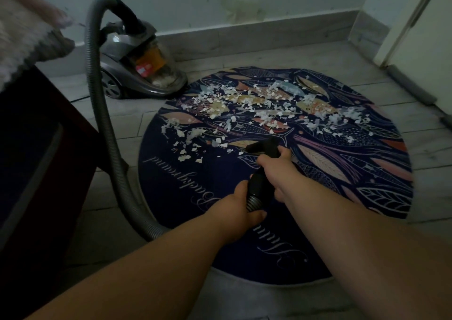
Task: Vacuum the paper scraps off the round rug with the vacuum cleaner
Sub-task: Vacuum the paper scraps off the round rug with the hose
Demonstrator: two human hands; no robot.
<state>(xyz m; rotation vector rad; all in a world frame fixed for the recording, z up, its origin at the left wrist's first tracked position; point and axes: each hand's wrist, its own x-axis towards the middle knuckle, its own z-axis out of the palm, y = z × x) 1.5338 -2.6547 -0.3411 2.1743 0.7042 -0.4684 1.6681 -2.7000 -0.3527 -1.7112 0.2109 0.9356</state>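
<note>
A round dark blue rug (367,197) with fish and leaf patterns lies on the floor. White paper scraps (256,104) cover its far half in a wide band. The grey canister vacuum cleaner (139,62) stands beyond the rug's far left edge. Its grey ribbed hose (102,114) loops down the left side to the black nozzle (263,147). My right hand (276,165) grips the nozzle near its tip, just short of the scraps. My left hand (242,209) grips the hose end right behind it.
A dark wooden piece of furniture (36,160) with a fluffy grey cover (24,33) stands on the left. A white door (420,26) with a grey draught roll (411,84) at its foot is at the right. The wall and skirting run behind.
</note>
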